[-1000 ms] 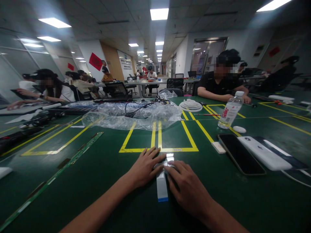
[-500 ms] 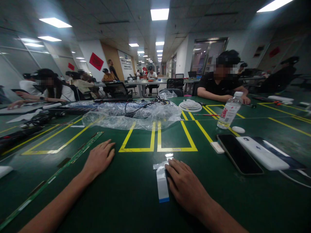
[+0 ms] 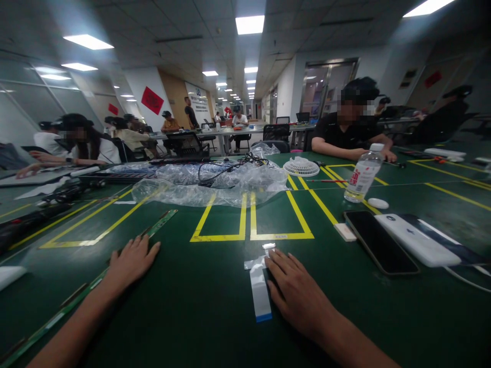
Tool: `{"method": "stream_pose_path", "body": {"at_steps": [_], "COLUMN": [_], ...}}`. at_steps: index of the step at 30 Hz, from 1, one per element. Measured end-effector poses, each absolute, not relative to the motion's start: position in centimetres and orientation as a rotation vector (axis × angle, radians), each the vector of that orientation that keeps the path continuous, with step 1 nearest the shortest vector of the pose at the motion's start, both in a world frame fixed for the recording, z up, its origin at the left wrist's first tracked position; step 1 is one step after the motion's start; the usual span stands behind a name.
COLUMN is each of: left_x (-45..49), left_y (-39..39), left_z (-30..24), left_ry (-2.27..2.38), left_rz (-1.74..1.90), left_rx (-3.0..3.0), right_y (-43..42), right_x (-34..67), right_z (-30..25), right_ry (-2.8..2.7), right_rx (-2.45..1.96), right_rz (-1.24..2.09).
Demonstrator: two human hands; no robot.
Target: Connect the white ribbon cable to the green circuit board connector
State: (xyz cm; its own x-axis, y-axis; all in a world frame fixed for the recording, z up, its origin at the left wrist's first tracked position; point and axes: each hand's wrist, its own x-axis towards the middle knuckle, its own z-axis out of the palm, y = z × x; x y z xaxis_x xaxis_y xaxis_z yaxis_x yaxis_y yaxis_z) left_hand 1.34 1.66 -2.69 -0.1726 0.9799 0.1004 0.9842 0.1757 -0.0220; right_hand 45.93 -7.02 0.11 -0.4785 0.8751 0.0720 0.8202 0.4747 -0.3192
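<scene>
My left hand [image 3: 130, 263] lies palm-down across a long, narrow green circuit board strip [image 3: 51, 323]. Its fingers are spread over the strip, thumb apart to the right, and the hand covers the strip's middle. The far end of the board shows beyond the fingertips. On the right, my right hand [image 3: 297, 286] rests on the table with its fingers stretched out. The fingertips touch the edge of a white flat ribbon cable [image 3: 260, 291] with a blue end, lying flat. A small silvery connector end [image 3: 269, 246] shows just past those fingertips.
Clear plastic wrapping [image 3: 245, 181] with black cables lies ahead. To the right are a bottle [image 3: 363, 174], a black phone [image 3: 379, 240] and a white power bank [image 3: 416, 239]. A white fan grille [image 3: 301, 166] sits farther back. A co-worker [image 3: 353, 122] sits opposite.
My left hand has moved left and down from the bare table onto the circuit board strip, whose far end has shifted slightly right. My right hand and the ribbon cable stay together.
</scene>
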Motion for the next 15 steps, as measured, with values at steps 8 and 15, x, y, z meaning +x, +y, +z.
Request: {"method": "stream_pose_path", "body": {"at_steps": [8,15], "left_x": [7.0,13.4], "left_y": [1.4,-0.4], "left_z": [-3.4,-2.4], "left_ry": [-2.187,-1.905], "left_rz": [-0.042,-0.116], "left_rx": [-2.262,-2.514], "right_y": [-7.0,-7.2], "right_x": [45.9,45.7], "right_z": [0.2,0.6], "right_ry": [-2.482,-2.479], "right_rx": [-1.439,-1.475], "right_rz": [0.337,0.355]}}
